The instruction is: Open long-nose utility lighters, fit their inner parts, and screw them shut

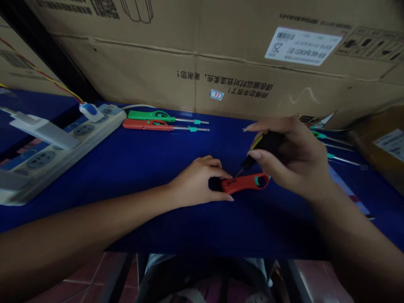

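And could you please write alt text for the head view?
A left hand holds a red handle piece at a blue table while the right hand holds a black-and-yellow screwdriver, its tip at the piece. Farther back lie a green lighter and a red lighter, near a white power strip and a cardboard box.

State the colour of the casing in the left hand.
The casing is orange-red; head view shows it.
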`<state>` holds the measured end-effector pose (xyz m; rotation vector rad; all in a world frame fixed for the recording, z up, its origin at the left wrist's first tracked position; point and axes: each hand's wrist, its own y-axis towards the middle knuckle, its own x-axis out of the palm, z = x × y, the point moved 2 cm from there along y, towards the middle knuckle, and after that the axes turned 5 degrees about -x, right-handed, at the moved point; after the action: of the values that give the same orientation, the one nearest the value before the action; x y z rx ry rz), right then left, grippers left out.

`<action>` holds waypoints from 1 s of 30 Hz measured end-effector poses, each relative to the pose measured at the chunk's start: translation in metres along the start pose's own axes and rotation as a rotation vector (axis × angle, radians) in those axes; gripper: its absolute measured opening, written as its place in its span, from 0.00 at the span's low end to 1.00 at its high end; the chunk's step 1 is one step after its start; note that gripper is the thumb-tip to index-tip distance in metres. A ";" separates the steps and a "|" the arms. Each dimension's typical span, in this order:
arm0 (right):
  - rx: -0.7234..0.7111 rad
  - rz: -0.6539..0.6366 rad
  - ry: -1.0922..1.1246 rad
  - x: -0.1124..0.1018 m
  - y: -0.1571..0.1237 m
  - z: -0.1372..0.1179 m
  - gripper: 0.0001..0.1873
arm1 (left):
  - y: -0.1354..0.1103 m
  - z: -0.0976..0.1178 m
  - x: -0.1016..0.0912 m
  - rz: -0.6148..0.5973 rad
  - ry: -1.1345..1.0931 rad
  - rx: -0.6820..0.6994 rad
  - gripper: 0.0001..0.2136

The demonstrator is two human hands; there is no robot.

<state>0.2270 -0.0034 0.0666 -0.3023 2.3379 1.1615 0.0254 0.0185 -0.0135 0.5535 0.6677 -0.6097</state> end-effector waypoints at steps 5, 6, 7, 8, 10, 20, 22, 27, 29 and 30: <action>0.041 -0.077 0.095 0.002 -0.001 0.005 0.24 | 0.000 0.002 -0.001 -0.004 0.005 0.001 0.20; 0.056 -0.106 0.148 0.003 -0.002 0.005 0.25 | 0.000 0.001 -0.001 -0.006 0.001 0.001 0.20; 0.052 -0.104 0.163 0.004 -0.002 0.004 0.26 | 0.000 0.001 -0.001 -0.006 -0.002 0.002 0.20; 0.025 -0.072 0.138 0.003 -0.002 0.003 0.27 | 0.000 0.000 -0.001 -0.004 -0.003 0.002 0.20; -0.072 0.039 0.005 0.002 -0.002 0.001 0.28 | 0.000 0.000 0.000 0.005 -0.001 0.006 0.21; -0.232 0.080 -0.112 0.002 0.001 -0.009 0.27 | 0.000 -0.001 0.001 0.024 -0.009 0.026 0.21; -0.256 0.058 -0.149 0.004 0.002 -0.011 0.27 | 0.000 -0.001 0.001 0.028 -0.005 0.027 0.21; -0.164 -0.028 -0.041 0.005 0.004 -0.016 0.25 | 0.001 -0.001 0.001 0.018 -0.010 0.021 0.20; -0.288 0.042 -0.188 0.004 0.003 -0.018 0.23 | 0.000 -0.001 0.001 0.019 -0.010 0.019 0.20; -0.334 0.065 -0.267 0.003 0.003 -0.019 0.24 | 0.000 -0.001 0.001 0.022 -0.009 0.019 0.20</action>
<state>0.2168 -0.0165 0.0764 -0.1739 1.9345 1.5250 0.0261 0.0188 -0.0150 0.5749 0.6468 -0.5986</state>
